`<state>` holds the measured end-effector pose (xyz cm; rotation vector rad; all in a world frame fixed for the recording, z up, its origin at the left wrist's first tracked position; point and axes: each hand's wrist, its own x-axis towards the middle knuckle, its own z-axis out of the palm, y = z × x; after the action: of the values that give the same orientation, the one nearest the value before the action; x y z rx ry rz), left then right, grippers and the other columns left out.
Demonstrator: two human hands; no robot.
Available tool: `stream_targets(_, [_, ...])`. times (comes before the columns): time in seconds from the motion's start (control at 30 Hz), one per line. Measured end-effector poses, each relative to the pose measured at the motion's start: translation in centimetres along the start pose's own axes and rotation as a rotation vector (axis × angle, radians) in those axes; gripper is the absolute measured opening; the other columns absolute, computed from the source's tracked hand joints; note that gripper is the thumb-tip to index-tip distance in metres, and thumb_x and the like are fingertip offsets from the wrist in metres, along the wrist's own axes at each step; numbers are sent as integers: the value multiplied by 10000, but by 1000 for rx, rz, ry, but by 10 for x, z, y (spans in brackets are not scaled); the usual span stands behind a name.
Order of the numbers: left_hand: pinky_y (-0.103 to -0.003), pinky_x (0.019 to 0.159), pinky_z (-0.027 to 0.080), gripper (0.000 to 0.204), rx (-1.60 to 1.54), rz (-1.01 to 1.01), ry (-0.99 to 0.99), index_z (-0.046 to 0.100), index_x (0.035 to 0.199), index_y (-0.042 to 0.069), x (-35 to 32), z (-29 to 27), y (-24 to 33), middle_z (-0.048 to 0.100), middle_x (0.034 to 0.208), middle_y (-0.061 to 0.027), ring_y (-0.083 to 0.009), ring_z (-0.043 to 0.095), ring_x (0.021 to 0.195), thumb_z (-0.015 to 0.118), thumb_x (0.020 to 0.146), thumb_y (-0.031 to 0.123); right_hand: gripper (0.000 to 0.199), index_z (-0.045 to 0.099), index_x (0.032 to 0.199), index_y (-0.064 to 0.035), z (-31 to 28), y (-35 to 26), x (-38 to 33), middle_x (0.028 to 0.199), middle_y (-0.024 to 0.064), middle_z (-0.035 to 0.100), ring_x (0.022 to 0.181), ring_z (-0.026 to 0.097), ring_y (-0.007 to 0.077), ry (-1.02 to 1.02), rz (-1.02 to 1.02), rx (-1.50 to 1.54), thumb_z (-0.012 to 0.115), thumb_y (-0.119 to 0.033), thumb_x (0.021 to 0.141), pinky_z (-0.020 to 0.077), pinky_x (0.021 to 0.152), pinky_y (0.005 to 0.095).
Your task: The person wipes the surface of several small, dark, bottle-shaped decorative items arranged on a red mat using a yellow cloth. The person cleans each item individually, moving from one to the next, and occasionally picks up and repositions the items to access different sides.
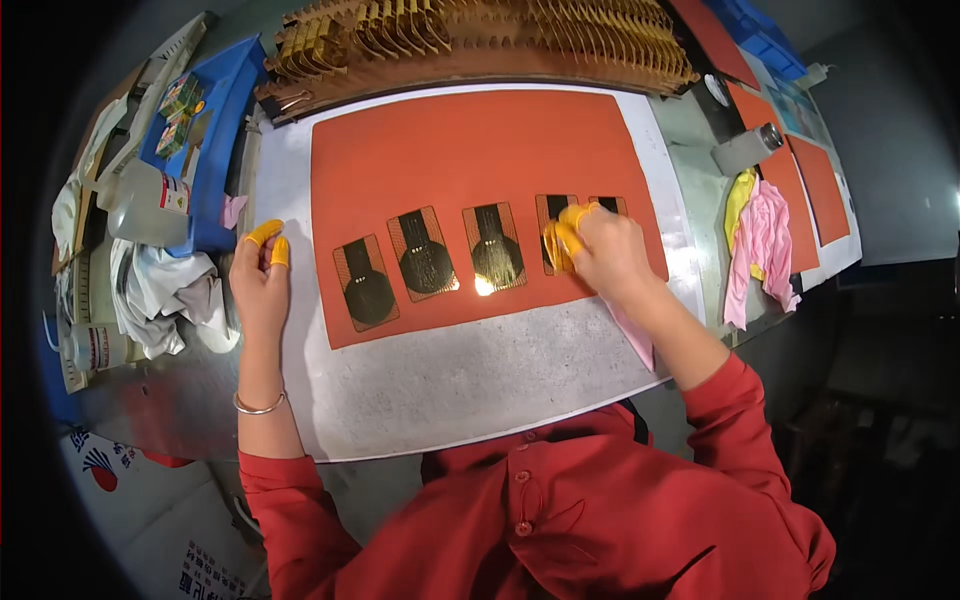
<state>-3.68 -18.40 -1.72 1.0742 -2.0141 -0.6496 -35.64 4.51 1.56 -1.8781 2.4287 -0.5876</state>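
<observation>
Across an orange mat (470, 140) lies a row of several thin rectangular panels with gold mesh edges and dark keyhole-shaped middles. My right hand (610, 250), with yellow finger cots, is bent over the fourth panel (552, 208) and partly covers it and the last panel (610, 205). Its fingertips are pressed together; what they hold, if anything, is hidden. A pink cloth (632, 338) shows beneath that wrist. Left of the mat rests my left hand (262, 270), thumb and finger apart with nothing between them. Nearest to it is the leftmost panel (365, 285); the third panel (494, 250) catches bright light.
A brown rack (480, 60) of upright gold pieces spans the back. On the left stand a blue tray (215, 215), a plastic bottle (150, 205) and crumpled grey cloth (170, 295). At right are a capped bottle (745, 150), pink cloth (762, 235) and orange sheets (820, 190).
</observation>
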Motion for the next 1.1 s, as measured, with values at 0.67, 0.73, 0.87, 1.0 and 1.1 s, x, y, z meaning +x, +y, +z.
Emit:
stream_targets(0.67, [-213,609,392,193,41,-2,1,606,1002,-23,-2,0,10,518,785,-45,-95,464,650,567,818,24,68,609,786,-42,-2,2,-5,675,161,570,602,572,339,49,-48,8,616,-108,771,462,517,395])
stream_targets(0.73, [-213,609,394,189,85,14,1,606,999,-23,0,2,12,523,792,-41,-92,465,653,570,820,26,76,605,782,-42,-1,1,-8,671,159,568,602,572,339,89,-51,53,616,-116,772,460,516,396])
stream_targets(0.87, [-223,612,398,185,52,-23,-21,609,994,-15,-1,-1,9,531,798,-49,-103,469,653,569,823,41,71,611,806,-30,-1,6,9,699,173,577,610,570,349,17,-39,-6,612,-91,769,461,523,402])
stream_targets(1.0, [-230,606,397,176,37,-47,-9,612,982,-16,0,2,8,533,781,-51,-110,465,645,573,822,45,69,612,807,-28,-2,3,-8,699,177,576,613,575,345,-21,-37,22,609,-85,770,465,532,396])
stream_targets(1.1, [-234,597,394,181,44,-20,-21,609,990,-15,-3,3,7,532,784,-53,-113,464,641,569,822,40,74,620,815,-31,-2,9,3,713,169,587,618,585,333,18,-49,-7,615,-88,769,476,547,387])
